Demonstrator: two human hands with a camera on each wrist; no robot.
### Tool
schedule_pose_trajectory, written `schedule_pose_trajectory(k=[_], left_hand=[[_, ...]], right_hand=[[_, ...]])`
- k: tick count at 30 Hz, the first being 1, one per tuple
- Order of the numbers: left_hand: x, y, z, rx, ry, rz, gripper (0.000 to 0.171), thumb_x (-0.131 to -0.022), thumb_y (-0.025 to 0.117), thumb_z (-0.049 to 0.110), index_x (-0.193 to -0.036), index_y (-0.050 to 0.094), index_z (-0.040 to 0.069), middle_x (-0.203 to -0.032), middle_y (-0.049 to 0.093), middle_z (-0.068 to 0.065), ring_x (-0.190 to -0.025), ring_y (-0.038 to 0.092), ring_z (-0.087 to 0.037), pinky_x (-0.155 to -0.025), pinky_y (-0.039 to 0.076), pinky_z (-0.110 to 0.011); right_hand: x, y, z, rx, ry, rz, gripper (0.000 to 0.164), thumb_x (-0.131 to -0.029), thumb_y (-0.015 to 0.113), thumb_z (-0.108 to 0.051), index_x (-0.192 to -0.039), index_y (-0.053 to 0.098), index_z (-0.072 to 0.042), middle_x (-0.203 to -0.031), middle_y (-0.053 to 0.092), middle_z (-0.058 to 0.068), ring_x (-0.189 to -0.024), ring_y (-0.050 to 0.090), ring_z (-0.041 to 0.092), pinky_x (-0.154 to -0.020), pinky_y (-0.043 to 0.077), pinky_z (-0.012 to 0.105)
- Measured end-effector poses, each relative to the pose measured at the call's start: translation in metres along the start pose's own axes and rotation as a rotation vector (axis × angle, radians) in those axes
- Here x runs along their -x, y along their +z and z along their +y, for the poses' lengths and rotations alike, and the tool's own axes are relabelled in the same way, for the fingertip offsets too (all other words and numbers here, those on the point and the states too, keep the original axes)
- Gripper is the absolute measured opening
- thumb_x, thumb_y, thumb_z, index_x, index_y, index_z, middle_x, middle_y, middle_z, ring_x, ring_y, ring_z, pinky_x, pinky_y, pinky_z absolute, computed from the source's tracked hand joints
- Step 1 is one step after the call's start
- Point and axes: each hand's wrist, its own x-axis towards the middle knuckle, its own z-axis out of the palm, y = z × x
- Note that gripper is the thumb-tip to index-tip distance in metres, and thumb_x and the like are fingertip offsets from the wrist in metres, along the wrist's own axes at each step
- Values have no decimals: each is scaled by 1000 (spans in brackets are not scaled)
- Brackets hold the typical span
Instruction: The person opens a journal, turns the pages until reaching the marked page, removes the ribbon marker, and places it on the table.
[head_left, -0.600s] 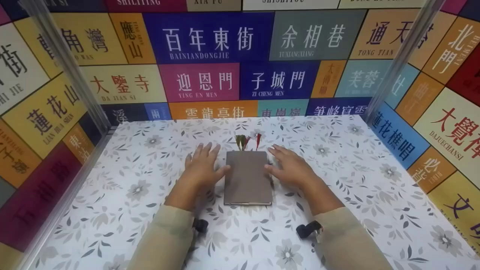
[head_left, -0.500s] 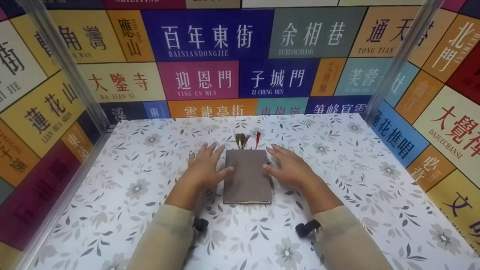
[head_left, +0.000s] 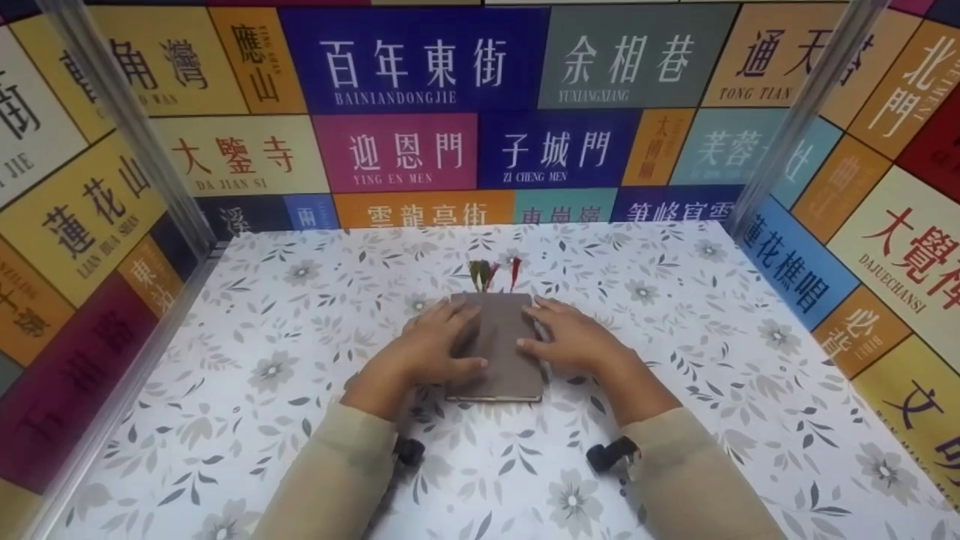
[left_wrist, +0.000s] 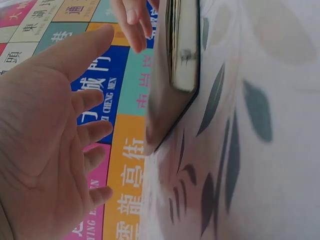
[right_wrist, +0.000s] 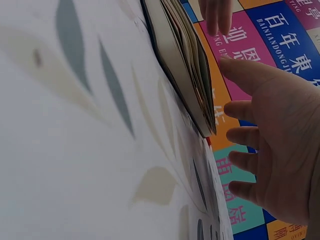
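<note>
A closed book [head_left: 506,337] with a plain grey-brown cover lies flat in the middle of the table. Green and red tassels [head_left: 480,274] stick out beyond its far edge. My left hand [head_left: 435,346] is spread over the book's left side, thumb above the cover. On the other side, my right hand [head_left: 576,337] stands at the right edge, its thumb over the cover. Both wrist views show a gap between hand and book: the left palm [left_wrist: 35,125] and right palm [right_wrist: 285,140] face it with fingers extended. Page edges [right_wrist: 185,65] show in the right wrist view.
A white cloth [head_left: 300,457] with grey flowers and leaves covers the table. Colourful panels [head_left: 416,67] with Chinese lettering stand behind and along both sides. Clear upright posts [head_left: 142,127] mark the back corners. Black wrist straps [head_left: 409,451] sit by the beige sleeves [head_left: 330,472].
My left hand has moved right, from beside the book to over its left side. The right hand has shifted slightly left. The head view has tilted down a little; the book stays put.
</note>
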Motion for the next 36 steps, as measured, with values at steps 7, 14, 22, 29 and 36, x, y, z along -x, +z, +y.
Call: schedule_pose_trajectory(k=[7, 14, 22, 29, 36], left_hand=[[-4, 8, 6, 22, 37, -104, 96, -90, 75, 65, -169, 35, 29, -181, 23, -3, -166, 25, -33, -134, 28, -56], [-5, 12, 17, 5, 19, -185, 104, -80, 89, 57, -167, 39, 29, -181, 21, -4, -166, 27, -31, -132, 34, -52], [-4, 20, 20, 7, -33, -176, 107, -77, 93, 51, -167, 40, 28, -181, 21, -4, -164, 31, -33, -130, 37, -53], [-5, 23, 21, 33, -35, -161, 109, -76, 93, 52, -167, 39, 25, -181, 21, -4, -164, 32, -34, -130, 37, -54], [-4, 20, 22, 29, -35, -168, 111, -76, 93, 51, -168, 37, 25, -182, 20, -3, -164, 30, -33, -130, 36, -53]], right_hand=[[-2, 2, -2, -23, 18, -42, 88, -98, 57, -75, -168, 37, -26, -179, 27, 9, -164, 28, 40, -133, 26, 63], [-1, -1, -4, -48, 8, -46, 87, -100, 58, -70, -167, 40, -19, -178, 29, 12, -165, 27, 39, -134, 25, 60], [0, 4, -1, -75, 24, -71, 89, -98, 58, -73, -168, 38, -21, -180, 25, 9, -165, 26, 40, -134, 24, 62], [0, 5, 0, -89, 26, -58, 88, -99, 57, -72, -168, 38, -21, -180, 24, 7, -166, 25, 39, -135, 22, 61], [-1, 2, -2, -124, 20, -41, 87, -99, 56, -73, -168, 37, -22, -181, 23, 2, -166, 24, 36, -135, 21, 58]])
